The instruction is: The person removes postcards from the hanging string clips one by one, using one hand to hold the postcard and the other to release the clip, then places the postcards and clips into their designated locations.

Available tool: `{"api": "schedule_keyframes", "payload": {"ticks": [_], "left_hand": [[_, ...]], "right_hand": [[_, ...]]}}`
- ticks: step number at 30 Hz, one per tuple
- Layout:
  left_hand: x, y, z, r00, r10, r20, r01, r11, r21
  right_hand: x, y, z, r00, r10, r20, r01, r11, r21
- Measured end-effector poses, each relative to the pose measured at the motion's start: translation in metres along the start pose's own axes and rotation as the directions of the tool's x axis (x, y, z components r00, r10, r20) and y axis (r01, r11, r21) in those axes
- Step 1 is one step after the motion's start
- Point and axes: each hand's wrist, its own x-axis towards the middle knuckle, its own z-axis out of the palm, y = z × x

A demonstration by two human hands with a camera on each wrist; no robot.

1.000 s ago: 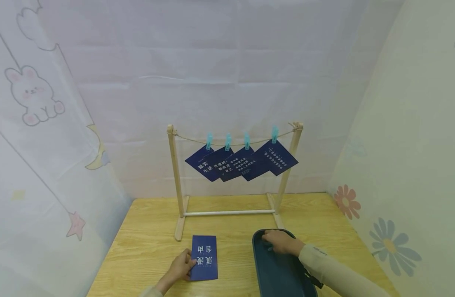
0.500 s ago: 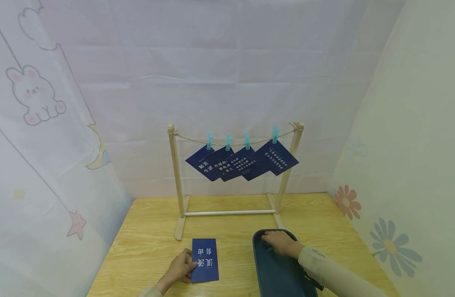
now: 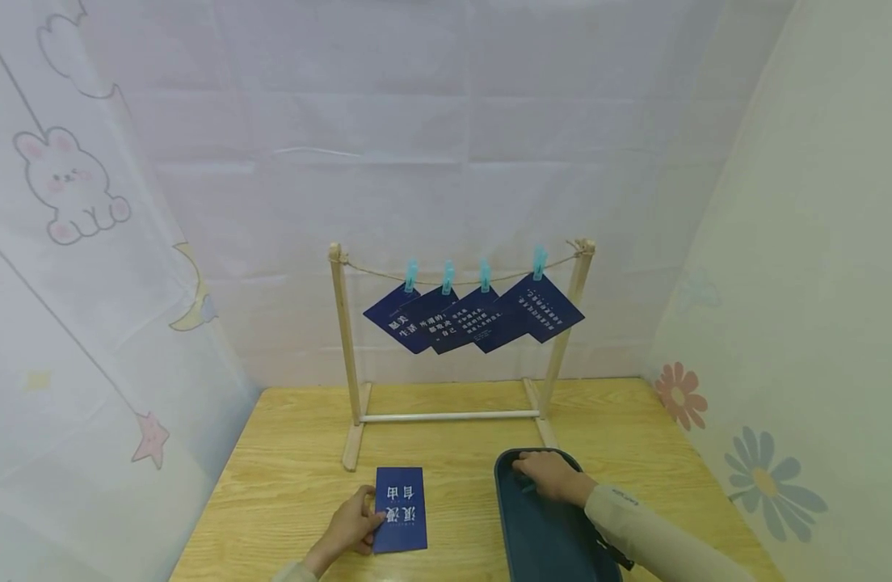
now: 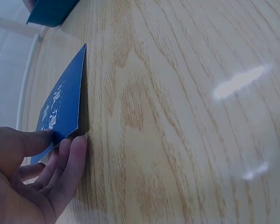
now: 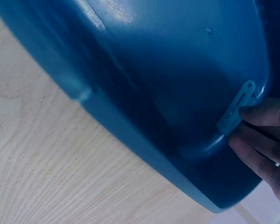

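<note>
A dark blue card (image 3: 398, 533) with white characters is pinched at its left edge by my left hand (image 3: 347, 525). In the left wrist view the thumb (image 4: 35, 142) lies on the card's face with the fingers behind it, and the card's near edge is lifted off the table. My right hand (image 3: 551, 475) reaches into the far end of a dark blue-green tray (image 3: 544, 537). There, in the right wrist view, its thumb and fingers pinch a small teal clothespin (image 5: 235, 109) near the tray's floor.
Behind the hands stands a wooden rack (image 3: 347, 339) with a twine line (image 3: 376, 275). Several light blue clothespins (image 3: 539, 263) hold overlapping dark blue cards (image 3: 551, 311) on it. The wood-grain table (image 3: 286, 453) meets printed cloth walls at the back and sides.
The card in my left hand has dipped slightly toward me at its far edge. My right hand stays nearly still inside the tray.
</note>
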Motion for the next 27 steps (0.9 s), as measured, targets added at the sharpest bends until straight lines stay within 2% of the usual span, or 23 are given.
{"api": "schedule_keyframes", "payload": {"ticks": [6,14,18,23,27], "left_hand": [[0.002,-0.003,0.001,0.999,0.035,0.008,-0.035,0.999,0.029],[0.003,-0.004,0.0,1.0,0.002,-0.009,-0.001,0.997,0.078],[0.005,-0.001,-0.005,0.999,0.035,-0.028,-0.032,0.994,0.105],[0.011,0.005,-0.014,0.991,0.097,-0.088,-0.081,0.982,0.174],[0.015,0.011,-0.019,0.994,0.083,-0.071,-0.072,0.986,0.15]], "right_hand": [[0.0,0.005,-0.012,1.0,-0.011,-0.011,0.011,0.999,0.033],[0.003,0.011,-0.032,0.993,-0.059,-0.099,0.071,0.989,0.129],[0.005,0.012,-0.04,0.992,-0.065,-0.113,0.08,0.987,0.14],[0.006,0.01,-0.049,0.992,-0.054,-0.113,0.072,0.984,0.161],[0.008,0.007,-0.054,0.99,-0.072,-0.123,0.093,0.98,0.178]]}}
